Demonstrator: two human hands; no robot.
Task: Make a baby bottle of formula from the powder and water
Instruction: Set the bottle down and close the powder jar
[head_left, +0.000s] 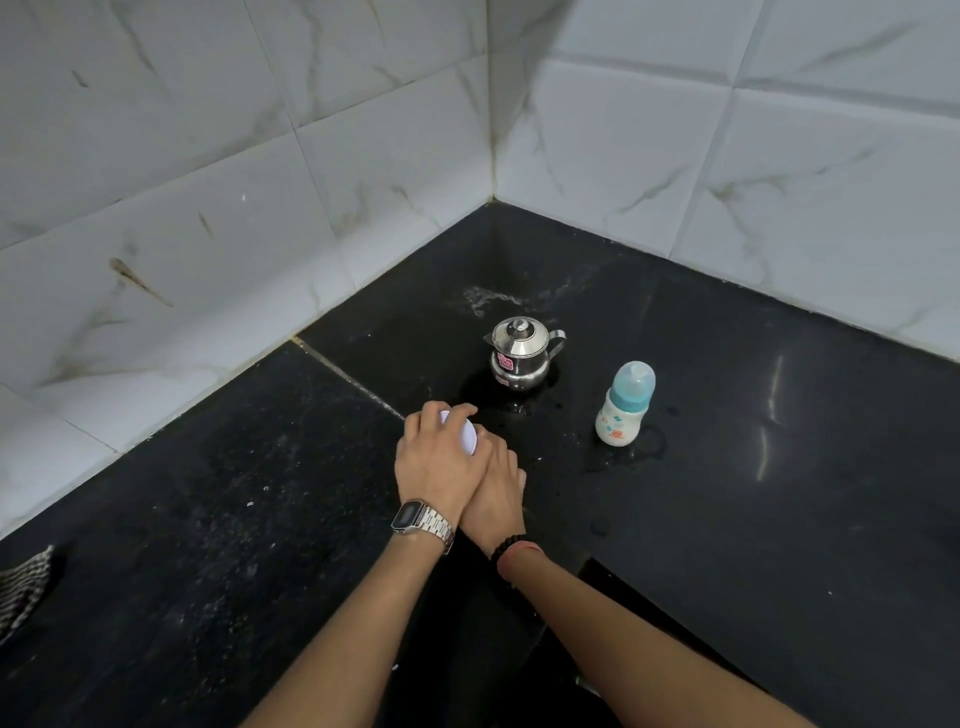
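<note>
Gripping a small white container (467, 435), presumably the powder tub, both hands meet at the middle of the black counter (727, 519). The left hand (439, 462), with a watch at its wrist, curls over the white lid from above, fingers clenched round its rim. The right hand (498, 488) tucks in beneath and to the right, apparently clasping the body, though the left hides most of it, so that grasp is a judgement. Whether the lid is going on or coming off cannot be told.

The bottle (625, 405) stands upright to the right and slightly farther off, its long axis vertical, teal cap on, with white contents. It lies well apart from the hands, and the right hand is the nearer to it. Water beads on the counter around its base.

A lidded steel pot (521, 356) stands farther back, between tub and bottle, just beyond the left fingertips.
</note>
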